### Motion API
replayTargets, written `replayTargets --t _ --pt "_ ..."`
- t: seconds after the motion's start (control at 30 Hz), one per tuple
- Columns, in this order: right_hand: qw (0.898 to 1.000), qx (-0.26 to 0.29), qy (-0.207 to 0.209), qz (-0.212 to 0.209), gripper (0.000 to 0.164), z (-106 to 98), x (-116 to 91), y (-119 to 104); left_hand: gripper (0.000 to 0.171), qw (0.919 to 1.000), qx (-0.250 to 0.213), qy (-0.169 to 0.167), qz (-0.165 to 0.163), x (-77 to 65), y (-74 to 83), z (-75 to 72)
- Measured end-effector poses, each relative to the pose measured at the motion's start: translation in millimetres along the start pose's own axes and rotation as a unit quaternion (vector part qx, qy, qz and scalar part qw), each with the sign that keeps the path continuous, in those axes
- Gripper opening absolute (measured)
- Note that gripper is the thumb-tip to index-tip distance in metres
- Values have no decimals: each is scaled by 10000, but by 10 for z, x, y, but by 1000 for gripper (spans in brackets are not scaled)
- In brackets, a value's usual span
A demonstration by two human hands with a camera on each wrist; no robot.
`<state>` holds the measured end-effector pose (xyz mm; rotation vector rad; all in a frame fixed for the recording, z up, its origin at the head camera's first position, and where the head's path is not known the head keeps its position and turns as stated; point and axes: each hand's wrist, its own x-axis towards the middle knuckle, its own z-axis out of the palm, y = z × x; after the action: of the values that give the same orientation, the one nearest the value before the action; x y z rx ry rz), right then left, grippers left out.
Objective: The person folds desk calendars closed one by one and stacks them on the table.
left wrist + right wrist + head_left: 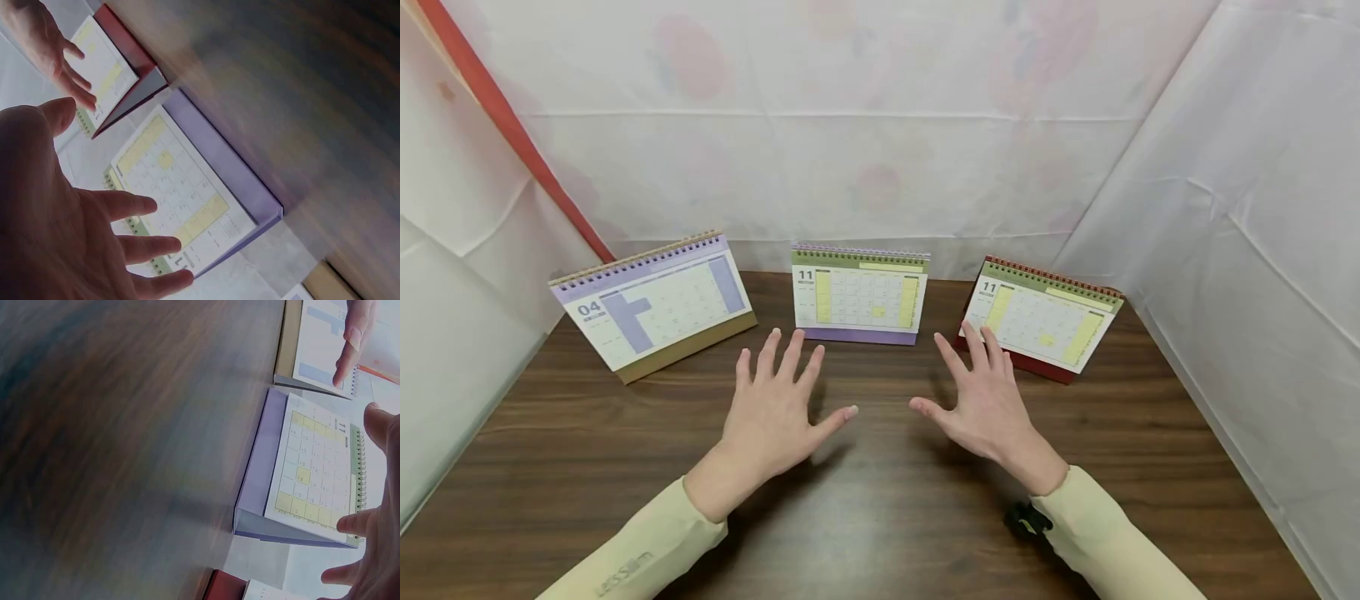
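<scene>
Three spiral-bound desk calendars stand along the back of a wooden table. The left calendar has a tan base and a purple page marked 04. In the middle is a calendar with a purple base and a green-topped page marked 11. On the right stands a calendar with a dark red base, its page also marked 11. My left hand, fingers spread, hovers in front of the gap between the left and middle calendars. My right hand spreads before the right calendar, overlapping its lower left corner in the head view. Neither hand holds anything.
The brown wood table runs back to a pale patterned cloth behind the calendars. White cloth walls enclose both sides, with a red strip at the left corner. A black strap device sits at the right wrist.
</scene>
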<state>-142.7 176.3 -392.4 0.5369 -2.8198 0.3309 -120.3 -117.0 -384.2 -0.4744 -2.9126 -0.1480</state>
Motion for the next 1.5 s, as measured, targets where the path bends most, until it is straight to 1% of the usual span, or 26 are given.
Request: replayTargets --t 0.1,0.2,0.3,0.37,0.43,0.5,0.57,0.67,0.77,0.87,0.97,1.03,1.17,1.27,1.37,1.5 --pt "9999 46 -56 -114 86 6 3 -2 90 9997 -89 169 116 11 -31 -21" --pt "9996 163 -118 -171 77 17 5 -26 80 9985 -222 410 275 13 -63 -42" --pt "9988 452 -40 -205 65 24 24 -87 65 9949 -378 819 449 11 -115 -82" --pt "9972 713 34 -243 57 23 56 -146 53 9904 -507 1169 539 12 -163 -121" --pt "9953 914 88 -322 49 29 104 -204 39 9851 -611 1500 572 18 -217 -163" --pt "9937 1035 85 -427 44 38 162 -263 29 9805 -687 1754 561 29 -274 -202" --pt "9922 1118 89 -549 40 46 224 -322 23 9772 -772 1905 530 40 -325 -239" --pt "9898 1213 116 -741 36 58 318 -416 20 9747 -862 2011 456 51 -394 -295" --pt "9867 1318 144 -945 35 63 416 -523 19 9743 -952 2011 346 44 -452 -362" --pt "9840 1375 68 -1130 34 61 518 -652 18 9751 -989 1971 248 23 -523 -426" --pt "9822 1363 -77 -1292 33 51 632 -804 17 9745 -1003 2002 166 0 -630 -477" --pt "9811 1350 -161 -1380 33 42 719 -914 16 9722 -1013 2110 74 -18 -723 -511" --pt "9770 1410 -170 -1591 32 24 902 -1134 15 9616 -1039 2532 -190 -61 -931 -567" --pt "9725 1561 -141 -1723 32 21 1026 -1290 17 9512 -1043 2873 -431 -96 -1074 -607" --pt "9701 1650 -161 -1772 34 37 1136 -1420 21 9448 -1115 2992 -742 -128 -1178 -668" --pt "9715 1656 -310 -1670 39 73 1297 -1546 26 9345 -1253 3122 -1165 -132 -1291 -729"
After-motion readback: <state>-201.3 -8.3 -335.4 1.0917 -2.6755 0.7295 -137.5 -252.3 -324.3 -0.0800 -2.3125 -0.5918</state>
